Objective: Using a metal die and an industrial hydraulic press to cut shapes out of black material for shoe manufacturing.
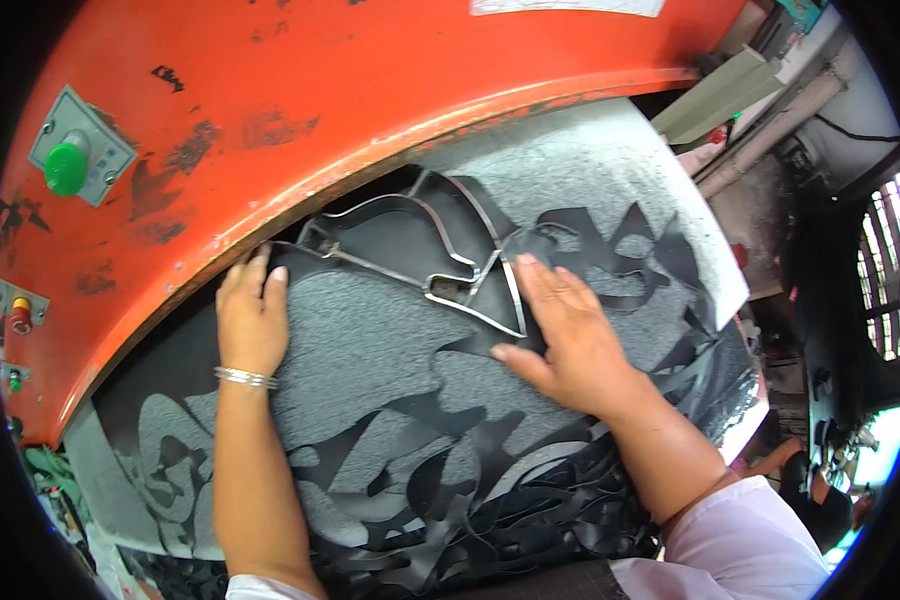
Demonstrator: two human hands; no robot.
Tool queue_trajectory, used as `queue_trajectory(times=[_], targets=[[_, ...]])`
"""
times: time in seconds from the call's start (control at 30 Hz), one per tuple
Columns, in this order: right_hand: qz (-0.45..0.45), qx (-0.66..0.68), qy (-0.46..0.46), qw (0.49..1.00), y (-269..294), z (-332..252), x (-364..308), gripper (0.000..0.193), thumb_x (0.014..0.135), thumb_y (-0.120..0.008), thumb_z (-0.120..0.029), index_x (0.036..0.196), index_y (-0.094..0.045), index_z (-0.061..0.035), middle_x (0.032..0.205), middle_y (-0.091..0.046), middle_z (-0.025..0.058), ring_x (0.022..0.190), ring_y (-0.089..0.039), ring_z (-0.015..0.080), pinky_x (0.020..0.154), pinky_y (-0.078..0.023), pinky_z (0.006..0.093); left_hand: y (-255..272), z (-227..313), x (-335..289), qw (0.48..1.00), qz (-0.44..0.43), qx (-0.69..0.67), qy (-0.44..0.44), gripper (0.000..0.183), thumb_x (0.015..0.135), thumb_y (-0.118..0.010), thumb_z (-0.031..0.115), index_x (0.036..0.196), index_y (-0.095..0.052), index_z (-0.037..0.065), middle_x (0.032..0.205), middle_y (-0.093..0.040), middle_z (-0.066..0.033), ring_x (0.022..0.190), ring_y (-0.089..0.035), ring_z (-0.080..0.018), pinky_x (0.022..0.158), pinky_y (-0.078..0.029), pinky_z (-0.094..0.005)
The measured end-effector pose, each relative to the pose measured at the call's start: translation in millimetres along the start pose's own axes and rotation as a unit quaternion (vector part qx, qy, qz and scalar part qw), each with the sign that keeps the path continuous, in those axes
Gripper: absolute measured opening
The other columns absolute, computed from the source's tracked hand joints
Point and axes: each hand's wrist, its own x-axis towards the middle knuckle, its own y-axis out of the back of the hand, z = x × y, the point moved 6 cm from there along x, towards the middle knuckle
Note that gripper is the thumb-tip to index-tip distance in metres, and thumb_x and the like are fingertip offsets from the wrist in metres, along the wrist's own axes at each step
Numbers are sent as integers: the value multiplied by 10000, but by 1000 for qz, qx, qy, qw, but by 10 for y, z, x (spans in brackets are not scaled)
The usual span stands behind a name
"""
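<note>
A metal cutting die [400,268], made of bent steel strips in curved outlines, lies on black sheet material [375,235] partly under the press edge. My left hand [253,315], a silver bracelet at its wrist, is open, with its fingertips beside the die's left end and close to the orange edge. On the other side, my right hand [570,335] rests open, fingers stretched along the die's right rim and the thumb apart. Whether the fingertips touch the steel is hard to tell. Neither hand grips anything.
The orange press head [300,110] spans the far side, with a green push button [67,168] and a red one [21,318] at left. Black cut scraps [490,490] pile along the near side of the pale worn table [580,150]. Another person's arm [775,458] shows at right.
</note>
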Motion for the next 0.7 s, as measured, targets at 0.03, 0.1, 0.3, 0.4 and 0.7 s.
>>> queue_trajectory(times=[0.03,0.1,0.3,0.4,0.7], targets=[[9,1,4,1000,38,9,-11,737,831,-680,-326,1371,-378,74,1337,-486,277,1283,-453,357,1094,-307,465,-24,22,5,1000,-12,2,1,383,918,-550,175,1259,-575,3,1269,-574,-189,1191,-513,-327,1042,-346,-396],[5,6,5,1000,26,-18,4,713,832,-681,-319,1361,-398,67,1330,-492,278,1276,-458,361,1092,-310,465,44,42,17,1000,-17,3,6,384,918,-539,164,1269,-570,11,1281,-573,-166,1194,-512,-319,1054,-331,-394],[7,14,9,1000,-33,-2,35,653,828,-689,-288,1330,-449,54,1313,-505,282,1257,-472,368,1086,-315,471,66,-31,43,1000,-21,-14,7,387,905,-539,143,1270,-574,22,1292,-576,-152,1195,-519,-313,1052,-340,-386],[8,24,9,1000,-27,5,24,643,824,-692,-273,1325,-456,53,1310,-512,275,1258,-474,365,1085,-316,472,86,-41,57,999,-23,-39,11,374,897,-545,141,1249,-594,23,1264,-596,-155,1183,-532,-315,1041,-356,-381],[14,32,6,999,27,-98,-70,625,835,-634,-310,1316,-471,54,1334,-507,250,1291,-455,319,1118,-282,443,185,7,-89,1000,9,-10,-4,333,889,-543,166,1174,-646,28,1147,-647,-168,1088,-587,-328,988,-400,-401]])
